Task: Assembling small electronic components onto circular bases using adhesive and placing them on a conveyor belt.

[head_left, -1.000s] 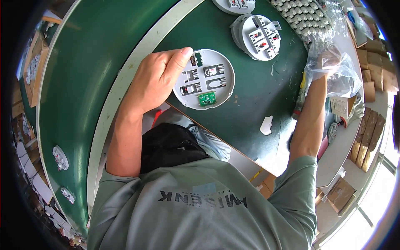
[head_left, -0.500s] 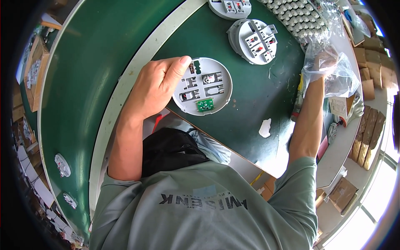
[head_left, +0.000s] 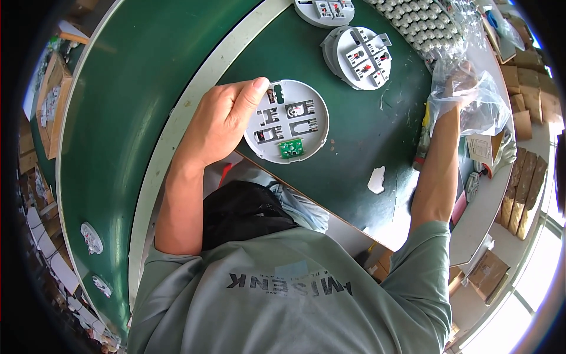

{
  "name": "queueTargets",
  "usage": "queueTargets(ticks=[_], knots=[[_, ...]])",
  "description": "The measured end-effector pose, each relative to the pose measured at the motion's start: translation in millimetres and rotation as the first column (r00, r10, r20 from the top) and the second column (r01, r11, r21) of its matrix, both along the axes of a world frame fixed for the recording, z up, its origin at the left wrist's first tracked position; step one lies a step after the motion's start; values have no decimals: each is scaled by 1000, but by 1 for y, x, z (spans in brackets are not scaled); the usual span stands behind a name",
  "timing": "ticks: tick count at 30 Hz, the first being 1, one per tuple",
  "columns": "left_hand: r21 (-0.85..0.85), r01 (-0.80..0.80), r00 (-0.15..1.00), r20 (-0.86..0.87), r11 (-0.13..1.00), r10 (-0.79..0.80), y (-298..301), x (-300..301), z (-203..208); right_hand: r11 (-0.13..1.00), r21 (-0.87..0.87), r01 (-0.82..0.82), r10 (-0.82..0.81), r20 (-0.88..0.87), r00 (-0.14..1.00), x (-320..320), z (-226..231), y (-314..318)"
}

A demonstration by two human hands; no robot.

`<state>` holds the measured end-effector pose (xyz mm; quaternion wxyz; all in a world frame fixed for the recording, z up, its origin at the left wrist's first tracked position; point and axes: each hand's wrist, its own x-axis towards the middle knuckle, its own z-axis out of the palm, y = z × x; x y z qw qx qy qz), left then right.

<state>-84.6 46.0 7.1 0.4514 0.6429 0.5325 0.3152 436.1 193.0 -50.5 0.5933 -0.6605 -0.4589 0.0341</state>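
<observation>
My left hand [head_left: 221,121] is closed on the left rim of a round grey plastic housing [head_left: 284,125], its thumb on top. The housing is tilted toward me and shows slots and metal contacts. A small green circuit board [head_left: 291,148] sits at its near edge. Out to the right, my right hand [head_left: 461,88] is inside a clear plastic bag [head_left: 488,112]. The crinkled film hides its fingers, and I cannot tell what they touch.
Stacked round grey housings [head_left: 362,62] with red and black parts stand farther back, another [head_left: 324,12] beyond them. Rows of silvery domed parts [head_left: 418,23] lie far right. A torn white scrap [head_left: 376,180] is on the green table. Left runs a green conveyor belt [head_left: 118,118] carrying small white parts [head_left: 91,238].
Both hands stay almost where they were, the left on the housing and the right in the bag. The whole view has shifted very slightly.
</observation>
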Motion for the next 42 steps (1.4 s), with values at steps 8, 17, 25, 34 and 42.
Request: queueTargets(ticks=[8,17,25,34,42], knots=[[-17,-9,999,49,1000,10,3,-3,-10,996,-77,35,-31,58,998,20,-9,15],[-62,0,994,106,998,7,6,-5,-2,987,-141,77,-65,90,994,38,-11,20],[-17,9,1000,13,1000,-8,14,-7,-10,963,-198,183,-133,244,961,16,-3,23],[191,-347,938,56,918,342,-28,-55,66,874,-327,359,-219,394,893,-15,39,-34],[712,-350,381,-486,609,786,-58,-171,65,949,-225,220,-74,519,851,54,19,-42]])
